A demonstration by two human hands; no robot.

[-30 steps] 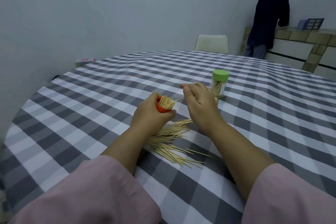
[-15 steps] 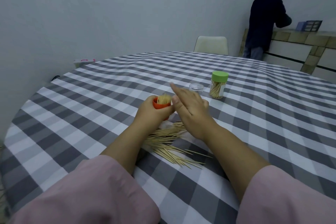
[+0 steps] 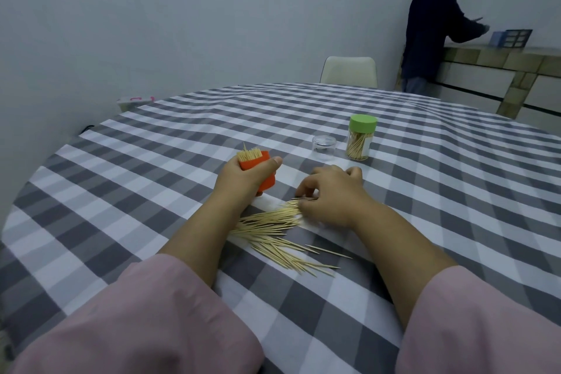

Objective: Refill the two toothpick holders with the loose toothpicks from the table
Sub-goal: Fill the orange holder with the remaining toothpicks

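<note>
My left hand [image 3: 243,181] grips an orange toothpick holder [image 3: 258,167], held upright above the table and packed with toothpicks that stick out of its open top. My right hand [image 3: 329,194] is down on the pile of loose toothpicks [image 3: 273,226], its fingers curled onto the pile's far end; whether it pinches any is hidden. A second holder, a clear jar with a green lid [image 3: 361,141], stands closed further back with toothpicks inside. A small clear cap [image 3: 324,147] sits to its left.
The round table wears a grey and white checked cloth [image 3: 151,191]. A cream chair [image 3: 349,71] stands at the far side. A person in dark clothes [image 3: 431,21] works at a tiled counter [image 3: 498,70] at the back right.
My right hand has dropped from the top of the orange holder down onto the toothpick pile. My left hand has turned the holder more upright and shifted it slightly left.
</note>
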